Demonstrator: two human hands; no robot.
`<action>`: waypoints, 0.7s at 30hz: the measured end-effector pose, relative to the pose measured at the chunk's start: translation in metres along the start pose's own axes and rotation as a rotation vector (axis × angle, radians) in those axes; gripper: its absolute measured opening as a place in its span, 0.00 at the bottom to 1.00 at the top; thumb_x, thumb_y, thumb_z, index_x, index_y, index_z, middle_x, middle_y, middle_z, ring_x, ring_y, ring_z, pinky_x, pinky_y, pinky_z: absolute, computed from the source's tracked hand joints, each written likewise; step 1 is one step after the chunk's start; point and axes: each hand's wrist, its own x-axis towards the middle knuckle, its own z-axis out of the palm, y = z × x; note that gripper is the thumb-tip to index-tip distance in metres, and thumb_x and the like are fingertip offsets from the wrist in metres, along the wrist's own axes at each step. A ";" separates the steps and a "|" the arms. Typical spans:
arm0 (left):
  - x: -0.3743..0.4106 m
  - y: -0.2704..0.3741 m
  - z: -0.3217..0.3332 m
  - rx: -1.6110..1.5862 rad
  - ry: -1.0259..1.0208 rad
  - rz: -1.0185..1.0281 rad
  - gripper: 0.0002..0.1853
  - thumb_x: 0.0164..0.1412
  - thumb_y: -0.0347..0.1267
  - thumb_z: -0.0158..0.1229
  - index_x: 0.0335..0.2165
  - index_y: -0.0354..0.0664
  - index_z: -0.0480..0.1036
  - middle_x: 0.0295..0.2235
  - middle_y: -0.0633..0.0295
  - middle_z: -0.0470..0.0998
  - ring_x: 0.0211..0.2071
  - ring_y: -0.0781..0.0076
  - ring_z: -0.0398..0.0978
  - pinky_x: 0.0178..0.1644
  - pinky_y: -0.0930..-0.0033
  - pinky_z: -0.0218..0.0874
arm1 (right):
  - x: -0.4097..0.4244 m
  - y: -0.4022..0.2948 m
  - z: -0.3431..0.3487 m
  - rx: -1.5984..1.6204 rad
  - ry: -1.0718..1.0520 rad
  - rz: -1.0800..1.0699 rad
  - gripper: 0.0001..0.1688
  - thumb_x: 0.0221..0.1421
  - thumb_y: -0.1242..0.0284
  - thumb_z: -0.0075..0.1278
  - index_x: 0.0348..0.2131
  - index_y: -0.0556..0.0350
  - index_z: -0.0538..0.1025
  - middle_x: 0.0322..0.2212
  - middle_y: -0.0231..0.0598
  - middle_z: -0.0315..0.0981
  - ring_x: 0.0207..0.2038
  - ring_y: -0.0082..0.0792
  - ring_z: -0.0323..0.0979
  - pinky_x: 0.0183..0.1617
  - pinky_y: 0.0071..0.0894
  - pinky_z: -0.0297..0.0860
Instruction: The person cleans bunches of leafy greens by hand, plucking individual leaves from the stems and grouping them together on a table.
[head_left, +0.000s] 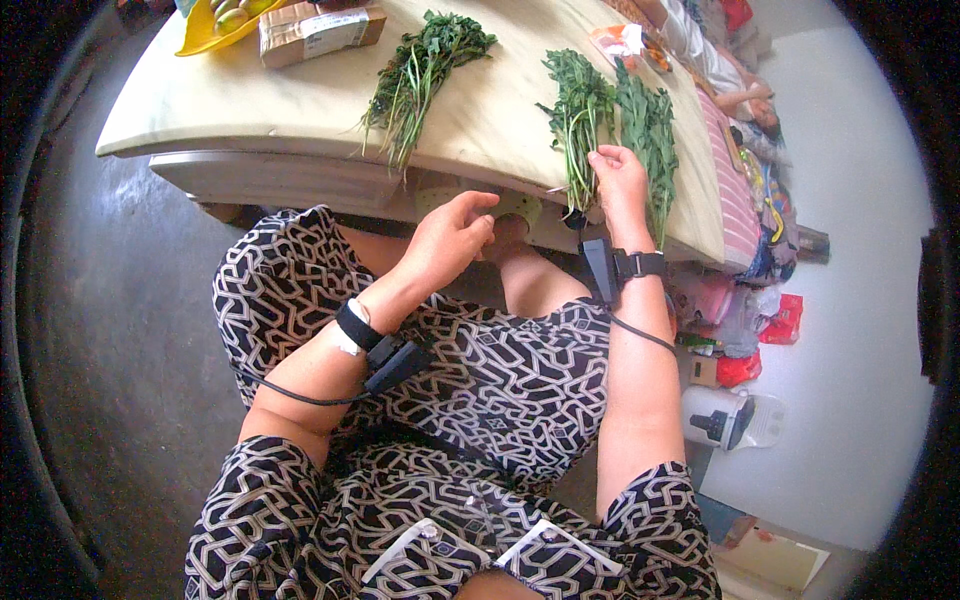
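Three bunches of leafy greens lie across the near part of a pale marble-patterned tabletop. My right hand (622, 180) is at the middle bunch (581, 105), thumb and forefinger pinched at the edge of its stems. Just right of that hand, partly hidden by it, is the right bunch (651, 139). Farther left, a darker bunch (427, 75) has its thin stems hanging over the table edge. My left hand (450, 236) hovers above my lap, short of the table, fingers loosely bent and holding nothing.
The tabletop (225, 105) holds a cardboard box (322, 34), a yellow dish (196, 34) of green fruit and an orange-and-white packet (619, 41). A person (750, 97) is beyond the right end. Bags and a white plastic container (716, 416) stand along the right wall.
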 end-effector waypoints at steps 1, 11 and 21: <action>0.000 0.000 0.000 0.005 -0.003 -0.001 0.20 0.61 0.30 0.48 0.52 0.40 0.66 0.27 0.65 0.73 0.23 0.81 0.68 0.27 0.77 0.63 | 0.001 0.001 0.000 0.019 -0.002 0.020 0.13 0.48 0.71 0.58 0.33 0.60 0.76 0.27 0.39 0.77 0.29 0.28 0.73 0.36 0.27 0.68; 0.001 -0.006 0.000 -0.017 -0.009 0.016 0.19 0.61 0.29 0.48 0.51 0.40 0.66 0.27 0.66 0.72 0.22 0.82 0.67 0.26 0.77 0.62 | 0.000 -0.002 0.002 0.102 -0.002 0.022 0.09 0.53 0.70 0.55 0.32 0.57 0.76 0.22 0.25 0.70 0.15 0.14 0.56 0.17 0.17 0.53; -0.001 -0.001 0.000 -0.012 -0.006 0.015 0.19 0.61 0.28 0.48 0.51 0.40 0.66 0.26 0.67 0.70 0.22 0.82 0.66 0.24 0.77 0.61 | 0.004 0.001 0.004 0.146 0.028 0.068 0.09 0.51 0.71 0.55 0.32 0.59 0.76 0.24 0.29 0.72 0.21 0.18 0.62 0.25 0.20 0.59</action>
